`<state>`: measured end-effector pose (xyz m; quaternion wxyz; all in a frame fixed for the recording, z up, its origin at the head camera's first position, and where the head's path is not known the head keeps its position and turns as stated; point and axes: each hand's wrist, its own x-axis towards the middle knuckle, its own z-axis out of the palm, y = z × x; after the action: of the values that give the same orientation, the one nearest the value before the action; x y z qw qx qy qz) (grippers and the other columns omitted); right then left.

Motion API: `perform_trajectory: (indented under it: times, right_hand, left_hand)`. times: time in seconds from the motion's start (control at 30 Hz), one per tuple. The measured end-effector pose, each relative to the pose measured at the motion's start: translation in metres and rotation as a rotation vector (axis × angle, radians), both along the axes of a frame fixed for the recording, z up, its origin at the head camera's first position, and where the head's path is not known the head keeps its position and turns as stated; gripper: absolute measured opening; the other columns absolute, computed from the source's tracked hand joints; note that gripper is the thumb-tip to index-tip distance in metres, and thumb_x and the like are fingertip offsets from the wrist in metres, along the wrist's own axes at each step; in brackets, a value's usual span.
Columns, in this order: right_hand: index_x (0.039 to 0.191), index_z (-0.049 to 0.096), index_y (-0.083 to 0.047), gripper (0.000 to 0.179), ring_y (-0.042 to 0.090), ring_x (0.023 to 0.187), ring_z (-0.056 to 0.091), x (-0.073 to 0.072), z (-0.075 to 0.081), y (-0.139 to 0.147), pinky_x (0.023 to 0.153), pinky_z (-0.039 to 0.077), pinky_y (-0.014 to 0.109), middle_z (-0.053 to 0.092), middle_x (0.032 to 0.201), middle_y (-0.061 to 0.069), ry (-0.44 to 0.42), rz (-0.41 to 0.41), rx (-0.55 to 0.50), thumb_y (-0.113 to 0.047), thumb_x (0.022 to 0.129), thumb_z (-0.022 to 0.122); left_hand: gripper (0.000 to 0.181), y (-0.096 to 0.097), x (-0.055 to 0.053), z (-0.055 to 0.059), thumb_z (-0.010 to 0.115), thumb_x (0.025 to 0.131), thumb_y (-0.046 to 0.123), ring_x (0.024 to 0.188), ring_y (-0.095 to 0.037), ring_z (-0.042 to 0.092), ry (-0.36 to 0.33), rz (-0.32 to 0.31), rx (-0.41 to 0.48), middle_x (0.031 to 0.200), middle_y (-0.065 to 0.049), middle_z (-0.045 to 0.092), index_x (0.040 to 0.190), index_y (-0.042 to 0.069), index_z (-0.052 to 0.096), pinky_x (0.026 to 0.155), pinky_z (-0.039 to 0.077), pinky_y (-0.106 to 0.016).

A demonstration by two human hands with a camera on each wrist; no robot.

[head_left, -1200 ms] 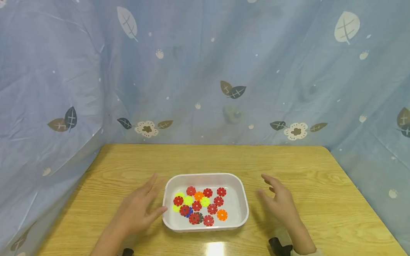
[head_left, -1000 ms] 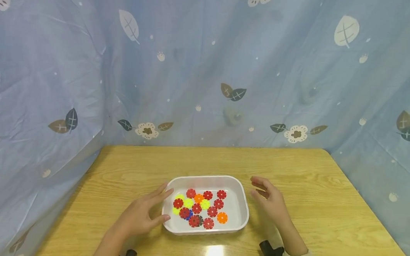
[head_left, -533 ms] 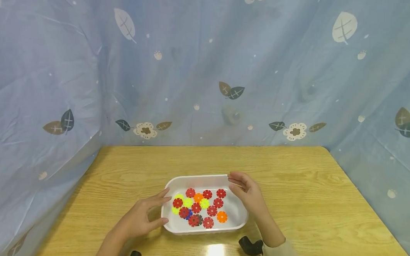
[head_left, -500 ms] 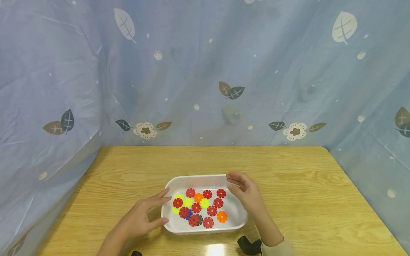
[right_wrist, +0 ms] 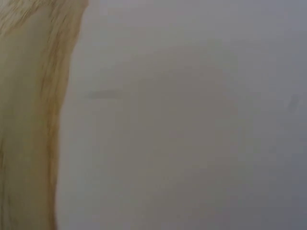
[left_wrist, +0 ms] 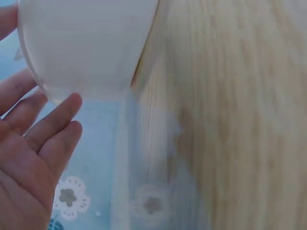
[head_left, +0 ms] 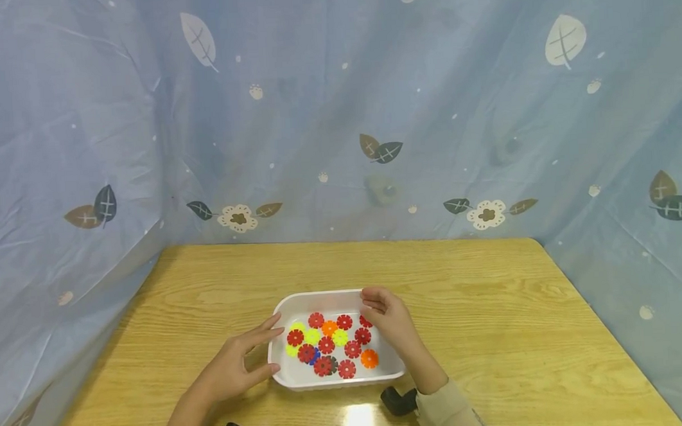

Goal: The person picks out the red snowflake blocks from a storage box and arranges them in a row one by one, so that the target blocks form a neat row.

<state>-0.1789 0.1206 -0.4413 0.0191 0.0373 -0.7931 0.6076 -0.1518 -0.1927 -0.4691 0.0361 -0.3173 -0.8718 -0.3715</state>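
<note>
A white rectangular tray [head_left: 303,379] holds several plastic snowflake discs. Most are red, like this red disc [head_left: 346,369]; an orange disc [head_left: 370,359], a yellow disc [head_left: 340,338], a blue one and a dark one lie among them. My left hand [head_left: 227,364] holds the tray's left end, thumb and foremost fingers over the rim; in the left wrist view two other fingers stay outside the wall. My right hand [head_left: 394,323] hovers over the tray's right part, fingers loosely bent, thumb partly hiding a red disc [head_left: 366,321]. The right wrist view is a pale blur.
The tray stands on a wooden table [head_left: 496,308]. Blue patterned cloth [head_left: 312,99] hangs behind it and at both sides. Bright glare [head_left: 359,424] shows on the wood in front. A black wrist mount [head_left: 398,401] sits below the right hand.
My right hand has come leftward from the bare table to over the tray. The left hand has moved slightly right, from beside the tray onto its left rim. The discs lie as before.
</note>
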Motion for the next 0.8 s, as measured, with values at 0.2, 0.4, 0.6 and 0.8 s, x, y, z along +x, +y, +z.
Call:
perform_trajectory:
  times: [0.2, 0.4, 0.6, 0.8]
  right_hand:
    - [0.116, 0.060, 0.006, 0.031, 0.035, 0.111, 0.059, -0.002, -0.005, -0.004, 0.098, 0.048, 0.048, 0.063, 0.116, 0.020, -0.006, -0.030, 0.230, 0.003, 0.085, 0.062]
    - [0.114, 0.060, 0.008, 0.032, 0.035, 0.107, 0.060, -0.005, -0.006, -0.005, 0.095, 0.050, 0.048, 0.063, 0.113, 0.020, -0.012, -0.031, 0.343, 0.008, 0.082, 0.063]
    - [0.115, 0.061, 0.007, 0.033, 0.034, 0.109, 0.060, -0.005, -0.007, -0.007, 0.094, 0.051, 0.046, 0.064, 0.115, 0.020, -0.039, -0.020, 0.456, 0.007, 0.083, 0.062]
    - [0.114, 0.063, 0.007, 0.035, 0.032, 0.111, 0.059, -0.005, -0.011, -0.009, 0.097, 0.050, 0.045, 0.065, 0.115, 0.019, 0.003, 0.003, 0.618, 0.011, 0.079, 0.060]
  left_hand:
    - [0.052, -0.001, 0.001, -0.001, 0.072, 0.084, 0.025, 0.131, -0.033, 0.044, 0.008, 0.007, -0.001, 0.149, -0.007, 0.040, 0.132, 0.013, 0.057, 0.099, 0.043, -0.057]
    - [0.052, 0.000, -0.001, -0.001, 0.072, 0.084, 0.027, 0.131, -0.035, 0.044, 0.020, 0.010, -0.019, 0.149, -0.006, 0.040, 0.132, 0.013, 0.057, 0.101, 0.041, -0.056]
    - [0.052, 0.000, -0.001, 0.000, 0.071, 0.084, 0.028, 0.132, -0.035, 0.043, -0.001, 0.012, -0.022, 0.150, -0.005, 0.038, 0.132, 0.013, 0.057, 0.102, 0.040, -0.056]
    - [0.052, -0.001, 0.000, 0.000, 0.071, 0.085, 0.028, 0.133, -0.034, 0.041, -0.028, 0.009, -0.013, 0.151, -0.004, 0.037, 0.132, 0.013, 0.056, 0.103, 0.039, -0.057]
